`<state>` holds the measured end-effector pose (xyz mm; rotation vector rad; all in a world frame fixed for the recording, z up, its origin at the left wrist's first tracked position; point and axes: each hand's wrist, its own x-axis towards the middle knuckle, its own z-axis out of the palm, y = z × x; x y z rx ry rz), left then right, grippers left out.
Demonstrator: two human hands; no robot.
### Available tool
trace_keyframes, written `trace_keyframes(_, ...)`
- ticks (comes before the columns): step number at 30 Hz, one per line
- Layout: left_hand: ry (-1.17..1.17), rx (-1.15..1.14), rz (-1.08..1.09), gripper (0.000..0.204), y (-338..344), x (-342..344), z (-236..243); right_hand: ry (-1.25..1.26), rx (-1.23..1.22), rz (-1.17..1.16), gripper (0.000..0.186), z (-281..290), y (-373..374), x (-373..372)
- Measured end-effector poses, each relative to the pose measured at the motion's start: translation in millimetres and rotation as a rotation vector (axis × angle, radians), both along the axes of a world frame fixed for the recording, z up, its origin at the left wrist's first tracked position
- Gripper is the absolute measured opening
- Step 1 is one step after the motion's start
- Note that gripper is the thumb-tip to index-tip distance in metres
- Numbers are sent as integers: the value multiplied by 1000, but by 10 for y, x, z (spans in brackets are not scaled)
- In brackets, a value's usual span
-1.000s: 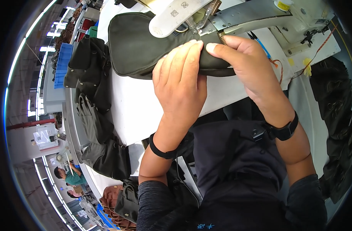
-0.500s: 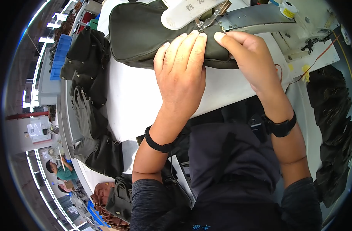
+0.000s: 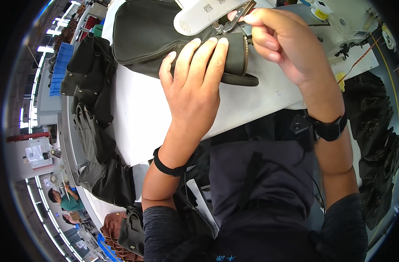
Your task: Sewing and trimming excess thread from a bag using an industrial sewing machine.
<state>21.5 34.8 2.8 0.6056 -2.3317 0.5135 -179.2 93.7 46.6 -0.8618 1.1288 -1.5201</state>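
A dark olive fabric bag (image 3: pixel 149 32) lies under the white head (image 3: pixel 199 19) of a sewing machine. My left hand (image 3: pixel 193 81) rests flat on the bag, fingers spread toward the needle area. Just right of those fingertips, a brass-toothed zipper (image 3: pixel 246 56) runs along the bag's end. My right hand (image 3: pixel 291 46) is off the fabric, its lower fingers curled. Its thumb and index finger close around a slim hinged metal arm (image 3: pixel 239 17) beside the presser foot (image 3: pixel 219 29); the exact contact is partly hidden.
Several dark bags (image 3: pixel 92 126) line the left side of the white table (image 3: pixel 140 109). Brown bags (image 3: pixel 114 227) sit at lower left. Dark fabric pieces (image 3: pixel 371 144) hang at right. A small white bottle (image 3: pixel 320 11) stands at the back right. People (image 3: pixel 68 201) work far left.
My right hand has left the bag's edge and moved up to the metal arm, uncovering the zipper. The bag has shifted slightly left in view, with my left hand still on it.
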Motion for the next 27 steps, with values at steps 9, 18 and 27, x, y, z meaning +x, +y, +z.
trace_keyframes(9, -8, 33, -157, 46, -333, 149, -55, -134, -68, 165, 24, -82, -37, -130)
trace_keyframes(18, -14, 37, 138, 45, 183, -182, -7, 885, -321, -460, 14, -251, -97, 94)
trace_keyframes(27, 5, 120, 197, 56, 353, -225, 103, 1105, -382, -428, 14, -281, -170, 76)
